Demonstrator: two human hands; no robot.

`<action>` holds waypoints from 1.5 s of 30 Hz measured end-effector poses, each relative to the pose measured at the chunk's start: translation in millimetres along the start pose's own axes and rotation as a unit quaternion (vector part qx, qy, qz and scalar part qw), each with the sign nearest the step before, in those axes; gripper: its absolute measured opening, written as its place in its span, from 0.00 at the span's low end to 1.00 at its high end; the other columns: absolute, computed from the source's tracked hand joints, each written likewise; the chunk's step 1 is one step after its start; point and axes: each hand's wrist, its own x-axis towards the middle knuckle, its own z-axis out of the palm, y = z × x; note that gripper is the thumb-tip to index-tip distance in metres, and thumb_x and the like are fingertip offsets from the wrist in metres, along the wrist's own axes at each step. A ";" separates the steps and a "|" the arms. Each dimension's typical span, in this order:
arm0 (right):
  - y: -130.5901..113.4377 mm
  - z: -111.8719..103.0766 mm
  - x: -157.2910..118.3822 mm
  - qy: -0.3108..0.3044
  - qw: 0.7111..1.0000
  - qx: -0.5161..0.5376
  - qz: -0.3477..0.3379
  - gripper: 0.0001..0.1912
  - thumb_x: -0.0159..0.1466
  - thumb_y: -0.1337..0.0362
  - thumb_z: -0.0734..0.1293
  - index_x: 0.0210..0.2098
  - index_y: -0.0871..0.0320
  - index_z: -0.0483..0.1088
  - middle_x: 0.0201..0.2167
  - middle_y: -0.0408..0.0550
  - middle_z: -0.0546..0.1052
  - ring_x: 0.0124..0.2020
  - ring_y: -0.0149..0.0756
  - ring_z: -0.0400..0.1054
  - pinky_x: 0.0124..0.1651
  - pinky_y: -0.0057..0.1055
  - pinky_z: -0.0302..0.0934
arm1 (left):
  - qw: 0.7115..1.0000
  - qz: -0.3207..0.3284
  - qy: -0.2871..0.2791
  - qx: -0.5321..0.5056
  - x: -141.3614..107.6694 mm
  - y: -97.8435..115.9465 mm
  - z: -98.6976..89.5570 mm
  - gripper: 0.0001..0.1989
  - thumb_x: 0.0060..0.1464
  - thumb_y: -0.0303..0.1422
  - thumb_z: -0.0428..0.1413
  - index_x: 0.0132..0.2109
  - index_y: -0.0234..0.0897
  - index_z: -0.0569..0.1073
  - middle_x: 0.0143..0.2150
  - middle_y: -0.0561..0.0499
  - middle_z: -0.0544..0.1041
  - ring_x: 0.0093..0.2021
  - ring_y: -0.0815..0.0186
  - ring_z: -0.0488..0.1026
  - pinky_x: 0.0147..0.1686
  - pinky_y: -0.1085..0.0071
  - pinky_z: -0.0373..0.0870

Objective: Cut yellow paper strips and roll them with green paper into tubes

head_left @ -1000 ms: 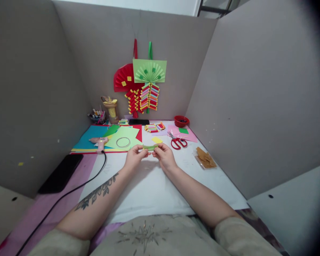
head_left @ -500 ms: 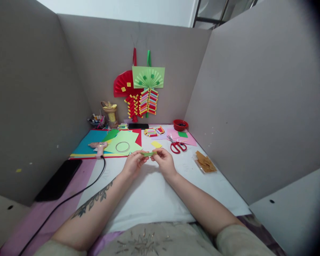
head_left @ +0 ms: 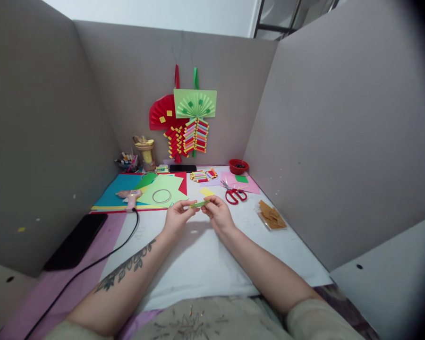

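Note:
A small rolled strip of green paper (head_left: 199,204) is held between my two hands above the white table cover. My left hand (head_left: 179,215) pinches its left end, where a thin pale tip shows. The fingers of my right hand (head_left: 216,212) are closed on its right end. Just behind my right hand lies a yellow paper piece (head_left: 207,191). Red-handled scissors (head_left: 235,195) lie open to the right of it. Light green sheets (head_left: 166,184) with a wire ring (head_left: 162,196) lie behind my left hand.
A pink glue gun (head_left: 131,198) with a black cord stands at left, near a black tray (head_left: 76,241). Rolled paper pieces (head_left: 200,176), a red bowl (head_left: 238,166) and a bag of brown pieces (head_left: 271,216) lie at back and right. Paper decorations (head_left: 195,104) hang on the grey panel.
The green strip has tilted, its right end now higher, and a pale tip shows at its left end. My fingers have shifted slightly along it. The view has moved a little.

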 end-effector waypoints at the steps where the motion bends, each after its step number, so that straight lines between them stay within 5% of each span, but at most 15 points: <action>1: 0.4 -0.2 -0.2 -0.005 1.000 -0.001 0.002 0.10 0.47 0.64 0.72 0.28 0.58 0.71 0.21 0.39 0.72 0.22 0.26 0.66 0.28 0.26 0.64 | 1.000 0.000 0.007 0.018 0.9 0.6 -0.6 0.14 0.37 0.35 0.65 0.33 0.34 0.75 0.33 0.48 0.79 0.31 0.64 0.76 0.35 0.68 0.71; 5: 1.3 -3.9 -0.2 -0.028 0.998 -0.045 -0.015 0.12 0.48 0.61 0.72 0.31 0.58 0.72 0.23 0.41 0.74 0.23 0.28 0.68 0.31 0.29 0.66 | 0.999 -0.013 0.017 0.037 4.6 4.9 -3.8 0.15 0.39 0.38 0.64 0.33 0.35 0.73 0.27 0.51 0.77 0.29 0.65 0.76 0.33 0.69 0.71; 8: -3.6 -8.5 0.3 -0.061 0.990 -0.120 -0.048 0.11 0.51 0.60 0.70 0.33 0.58 0.73 0.24 0.42 0.74 0.24 0.30 0.69 0.32 0.30 0.66 | 0.995 -0.013 -0.041 0.089 5.1 7.7 -7.4 0.14 0.40 0.39 0.63 0.32 0.35 0.73 0.26 0.51 0.76 0.29 0.64 0.75 0.30 0.71 0.69; 14: -10.1 -15.5 0.6 -0.155 0.931 -0.311 -0.114 0.07 0.54 0.64 0.67 0.32 0.56 0.75 0.28 0.42 0.71 0.23 0.28 0.66 0.29 0.27 0.62 | 0.939 0.072 -0.140 0.307 -0.6 2.8 -11.2 0.10 0.47 0.39 0.58 0.32 0.37 0.76 0.27 0.52 0.77 0.27 0.66 0.72 0.25 0.74 0.63; 19: -3.4 -17.2 2.5 -0.119 0.940 -0.293 -0.127 0.09 0.56 0.62 0.66 0.36 0.55 0.67 0.24 0.39 0.69 0.25 0.30 0.66 0.30 0.28 0.62 | 0.959 0.025 -0.154 0.237 -4.2 -4.8 -4.9 0.13 0.51 0.42 0.55 0.35 0.35 0.72 0.31 0.47 0.78 0.32 0.60 0.76 0.28 0.72 0.66; 25: -9.2 -18.7 4.7 -0.136 0.898 -0.381 -0.174 0.03 0.57 0.64 0.63 0.29 0.57 0.64 0.26 0.40 0.68 0.27 0.30 0.63 0.28 0.26 0.57 | 0.962 -0.016 -0.158 0.223 -8.8 -4.1 1.7 0.14 0.52 0.42 0.52 0.35 0.34 0.69 0.31 0.48 0.76 0.35 0.60 0.77 0.29 0.73 0.66; 45: -3.5 -24.6 13.0 -0.143 0.936 -0.298 -0.122 0.03 0.55 0.65 0.63 0.27 0.56 0.62 0.26 0.40 0.68 0.25 0.29 0.63 0.29 0.28 0.57 | 0.948 0.011 -0.150 0.281 -9.5 -18.7 2.6 0.14 0.57 0.40 0.45 0.37 0.36 0.69 0.30 0.50 0.74 0.30 0.65 0.72 0.28 0.73 0.62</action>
